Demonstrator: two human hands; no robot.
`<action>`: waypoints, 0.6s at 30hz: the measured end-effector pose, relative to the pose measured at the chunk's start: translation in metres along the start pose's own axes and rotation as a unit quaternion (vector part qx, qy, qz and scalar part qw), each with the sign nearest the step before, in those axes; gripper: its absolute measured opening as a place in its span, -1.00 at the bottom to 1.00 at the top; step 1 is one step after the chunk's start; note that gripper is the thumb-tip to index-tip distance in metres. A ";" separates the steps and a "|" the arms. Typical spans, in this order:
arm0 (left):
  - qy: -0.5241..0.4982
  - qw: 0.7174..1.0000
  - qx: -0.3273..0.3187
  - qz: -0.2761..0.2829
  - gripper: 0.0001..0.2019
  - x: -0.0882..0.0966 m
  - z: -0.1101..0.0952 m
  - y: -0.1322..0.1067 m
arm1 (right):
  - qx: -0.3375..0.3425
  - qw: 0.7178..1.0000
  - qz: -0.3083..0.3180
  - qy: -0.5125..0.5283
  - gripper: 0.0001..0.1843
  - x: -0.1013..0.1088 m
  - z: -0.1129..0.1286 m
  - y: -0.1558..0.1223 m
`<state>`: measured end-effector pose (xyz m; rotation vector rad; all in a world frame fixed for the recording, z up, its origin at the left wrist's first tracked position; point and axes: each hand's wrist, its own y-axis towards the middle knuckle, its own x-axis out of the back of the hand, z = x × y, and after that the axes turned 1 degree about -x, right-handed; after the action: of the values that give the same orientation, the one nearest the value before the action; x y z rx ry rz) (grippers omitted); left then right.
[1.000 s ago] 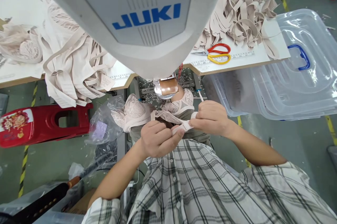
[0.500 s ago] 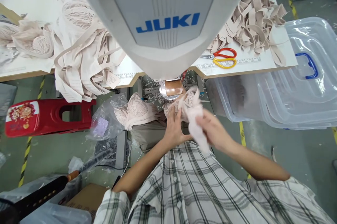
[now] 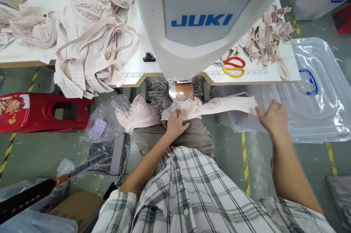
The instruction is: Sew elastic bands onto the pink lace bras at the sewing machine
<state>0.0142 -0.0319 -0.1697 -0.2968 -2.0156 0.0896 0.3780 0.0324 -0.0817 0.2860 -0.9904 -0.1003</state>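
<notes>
Our left grip (image 3: 175, 123) lies on the near edge of a pale lace garment (image 3: 186, 109), its fingers over the fabric and its thumb spread apart, not clenched. Our right grip (image 3: 274, 119) is blurred at the far end of the same garment's band; the thumb side meets the band's tip, but we cannot tell whether the fingers pinch it. Between our two hands the band runs nearly straight out to the right, while the cup sits just ahead of the left fingers, above our lap.

Beyond it spreads the white table (image 3: 148, 68), notched at its front edge. We look down on a white sewing machine head (image 3: 212, 39) lettered JUKI, hanging over that notch. To the right stands a clear plastic box (image 3: 323, 109) with a blue handle, its lid behind our right hand in view. We see a heap of pale garments (image 3: 93, 43) drooping over the table edge on the left, and below it a red stool (image 3: 41, 112). A pile of beige strips (image 3: 263, 39) lies at the right of the table. Another lace cup (image 3: 138, 110) rests left of our left hand; we cannot tell whether it joins the same garment. Smaller are the red-and-yellow-handled scissors (image 3: 234, 67), lying over a printed ruler scale, and a little black piece (image 3: 148, 57).
</notes>
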 end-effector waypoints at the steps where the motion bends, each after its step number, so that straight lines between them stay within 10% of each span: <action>1: 0.001 1.000 -0.006 0.016 -0.48 -0.005 -0.006 0.000 | -0.012 1.000 0.004 -0.025 -0.23 -0.017 0.007 -0.008; 7: 0.006 0.998 -0.041 0.057 -0.81 -0.008 -0.012 0.014 | 0.116 0.944 0.307 -0.042 -0.19 -0.134 0.082 -0.037; 11: 0.005 1.000 -0.008 0.015 -0.83 0.010 0.007 0.021 | 0.126 0.929 0.343 -0.067 -0.31 -0.185 0.120 -0.013; 18: 0.007 0.974 0.193 -0.119 -0.70 0.093 0.126 -0.036 | 0.093 0.937 0.326 -0.086 -0.16 -0.208 0.135 -0.002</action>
<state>-0.1432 -0.0353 -0.1385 0.1890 -1.9550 0.3219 0.1517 0.0484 -0.1813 0.1094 -1.2270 0.5871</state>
